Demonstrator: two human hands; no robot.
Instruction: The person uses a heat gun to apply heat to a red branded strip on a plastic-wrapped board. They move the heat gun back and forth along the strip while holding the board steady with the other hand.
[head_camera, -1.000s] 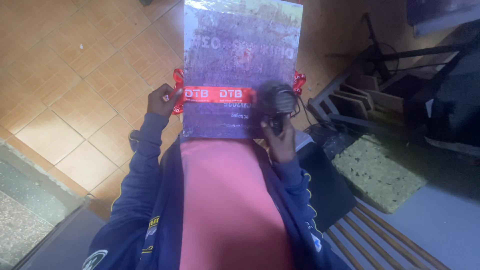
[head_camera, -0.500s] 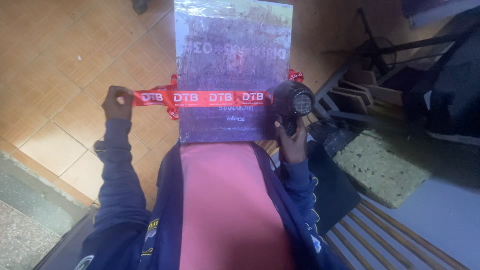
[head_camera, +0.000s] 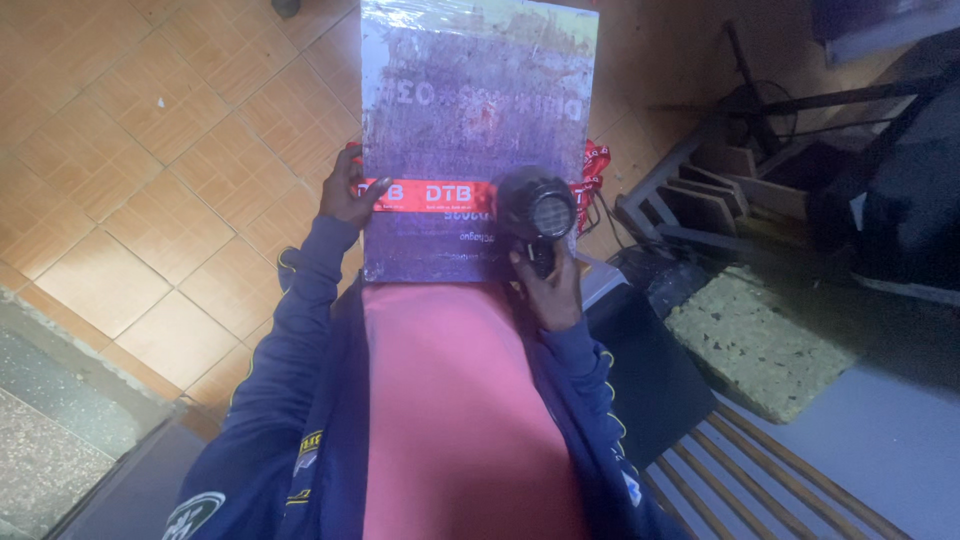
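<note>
A flat purple board (head_camera: 470, 120) with a shiny worn face rests on my lap and reaches out over the floor. A red printed ribbon (head_camera: 430, 193) lies across its lower part. My left hand (head_camera: 345, 190) grips the ribbon at the board's left edge. My right hand (head_camera: 548, 285) holds a black hair dryer (head_camera: 535, 212) by its handle, its round rear over the ribbon near the board's right side. More red ribbon (head_camera: 594, 168) is bunched at the right edge.
Orange floor tiles (head_camera: 170, 170) spread to the left. A speckled stone step (head_camera: 50, 440) lies bottom left. Dark wooden frames and cables (head_camera: 730, 190) stand right, beside a rough stone slab (head_camera: 760, 340) and a slatted bench (head_camera: 790, 470).
My left hand has come back in from the far left to the board's edge, drawing the ribbon with it. The dryer has shifted left over the ribbon.
</note>
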